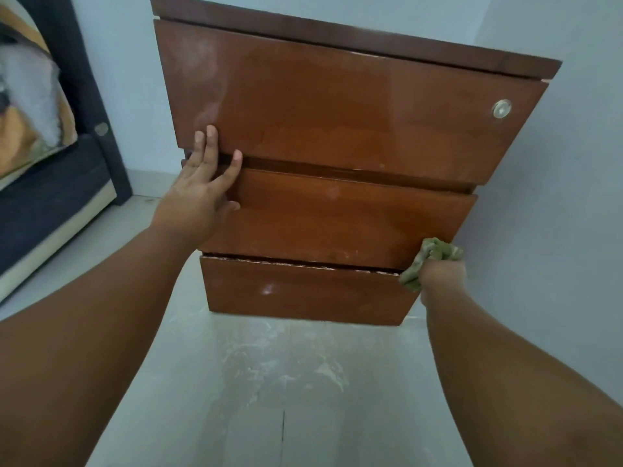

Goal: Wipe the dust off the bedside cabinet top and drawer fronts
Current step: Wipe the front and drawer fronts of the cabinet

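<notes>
A brown wooden bedside cabinet (337,106) with three drawer fronts stands against a pale wall. The top drawer carries a round metal lock (501,108) at its right end. My left hand (199,190) lies flat with fingers spread over the left end of the gap between the top and middle drawers. My right hand (441,278) is closed on a crumpled green cloth (428,259), pressed at the lower right corner of the middle drawer front (337,220). The bottom drawer front (303,291) shows a pale smudge. The cabinet top appears only as a dark front edge.
A dark blue bed frame (50,203) with patterned bedding (30,106) stands to the left of the cabinet. Grey floor (286,382) with whitish dust marks stretches in front. The wall runs close along the cabinet's right side.
</notes>
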